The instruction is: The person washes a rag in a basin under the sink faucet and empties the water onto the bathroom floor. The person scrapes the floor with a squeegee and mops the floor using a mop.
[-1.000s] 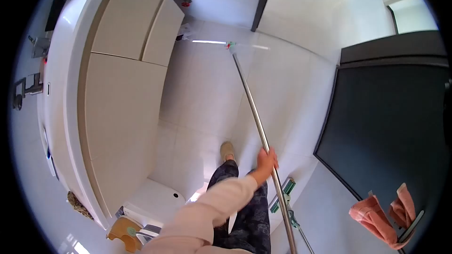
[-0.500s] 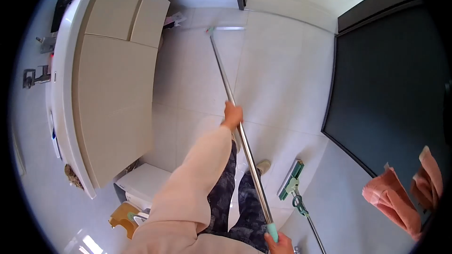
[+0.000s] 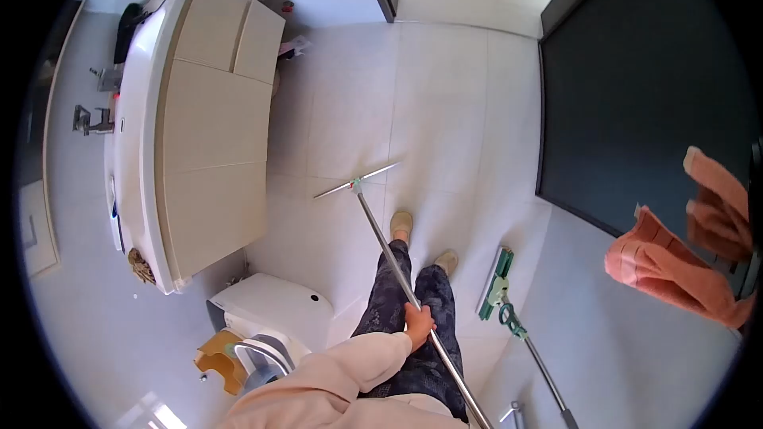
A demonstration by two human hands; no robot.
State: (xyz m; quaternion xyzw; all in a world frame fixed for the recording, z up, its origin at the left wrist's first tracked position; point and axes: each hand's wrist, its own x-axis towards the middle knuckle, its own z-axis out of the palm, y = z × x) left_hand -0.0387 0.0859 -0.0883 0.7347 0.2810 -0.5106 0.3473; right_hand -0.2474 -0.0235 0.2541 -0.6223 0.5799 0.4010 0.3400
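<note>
My left hand (image 3: 420, 326) is wrapped round the metal pole (image 3: 388, 253) in front of my legs. The pole slants from the bottom edge up to a thin, wide floor squeegee head (image 3: 355, 184), which lies on the pale tiles beyond my feet. My right hand is out of view, as is the lower end of the pole. To the right, a green-headed mop (image 3: 497, 284) with its own pole leans near the wall, touched by neither hand.
A beige cabinet (image 3: 214, 127) with a white basin top stands at left, above a white toilet (image 3: 274, 302). At right are a dark door panel (image 3: 636, 95) and hanging pink towels (image 3: 668, 270). A plastic bag (image 3: 296, 46) lies by the cabinet's far corner.
The squeegee head has come from the far doorway area back toward my feet. My left hand has moved lower in view. My right hand, seen half a second ago on the pole's green grip, has left view.
</note>
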